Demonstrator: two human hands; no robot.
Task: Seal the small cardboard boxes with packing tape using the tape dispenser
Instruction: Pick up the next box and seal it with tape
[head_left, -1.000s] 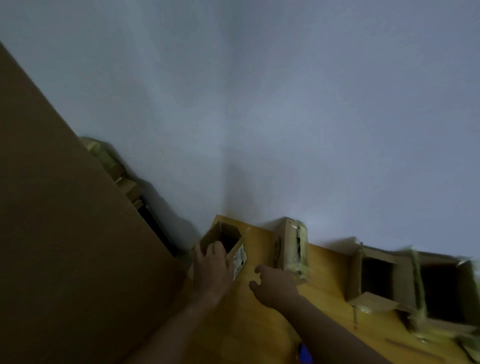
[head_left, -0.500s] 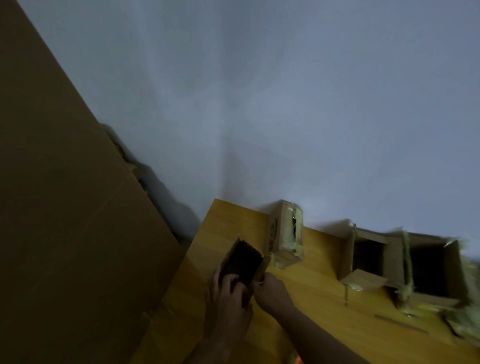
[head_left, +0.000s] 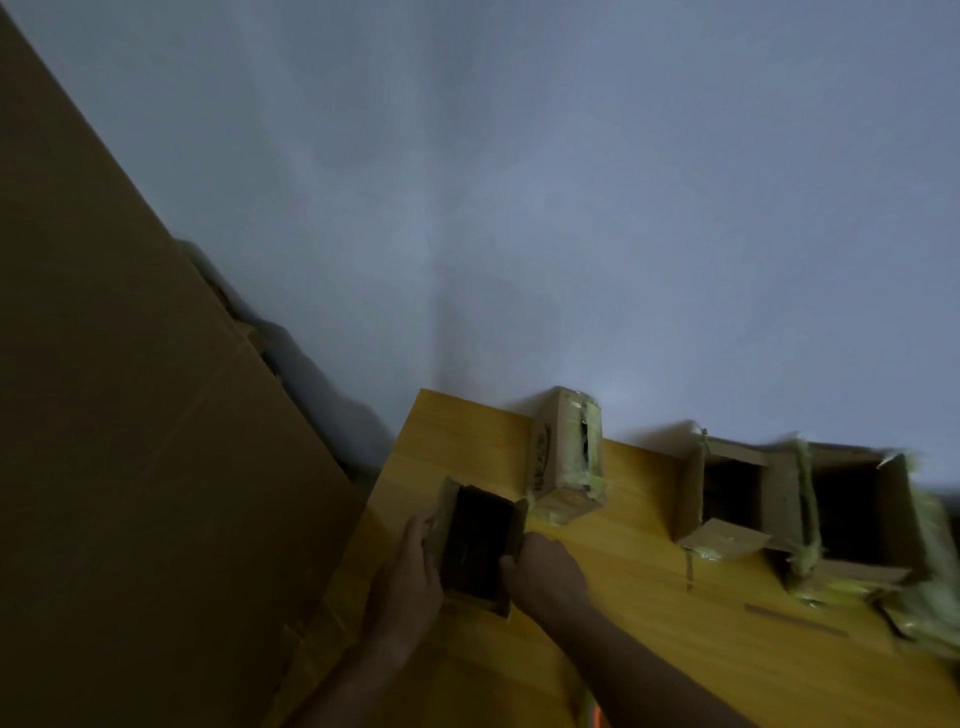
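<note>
A small open cardboard box (head_left: 475, 545) with a dark inside rests on the yellow wooden table (head_left: 675, 649), its flaps standing out to both sides. My left hand (head_left: 410, 577) grips its left side and my right hand (head_left: 545, 574) grips its right flap. Just behind it stands a small taped box (head_left: 566, 457) with yellowish tape along its top seam. No tape dispenser shows in the view.
Two larger open boxes (head_left: 737, 499) (head_left: 857, 525) with torn yellowish tape stand at the table's back right. A tall sheet of brown cardboard (head_left: 130, 441) leans at the left. A grey-white wall (head_left: 571, 208) rises behind the table. Something orange (head_left: 595, 717) peeks at the bottom edge.
The small open box has been drawn from the table's far left corner towards me, and both hands now hold it by its sides.
</note>
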